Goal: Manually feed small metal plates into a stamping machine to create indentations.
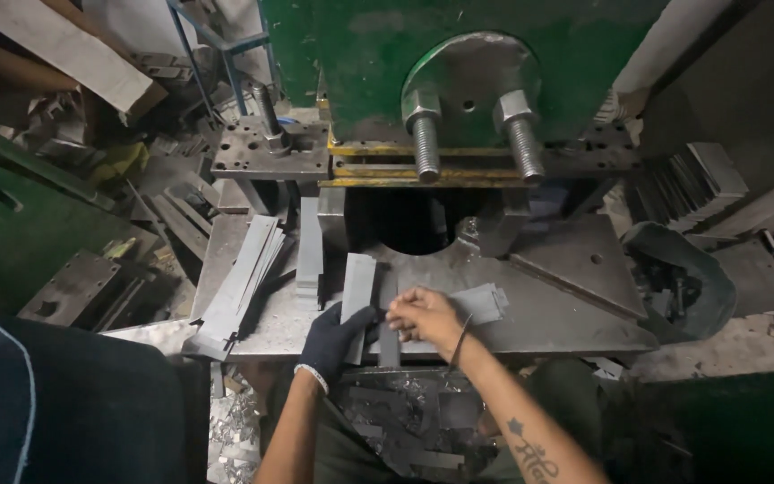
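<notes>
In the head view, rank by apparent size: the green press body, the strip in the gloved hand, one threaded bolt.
1. Green press body, largest.
2. Strip in the left hand.
3. Bolt, smallest; it sits farther away, so less sure.

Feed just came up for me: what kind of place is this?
Probably a metal stamping workshop: a green press with big bolts, stacked metal strips on its steel bed, scrap offcuts below.

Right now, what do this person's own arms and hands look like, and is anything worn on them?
The left hand wears a dark knitted glove with a pale cuff band at the wrist. The right hand is bare, with no glove. Both forearms are bare of sleeves, and the right forearm carries dark tattoo markings, one of them star-shaped.
</notes>
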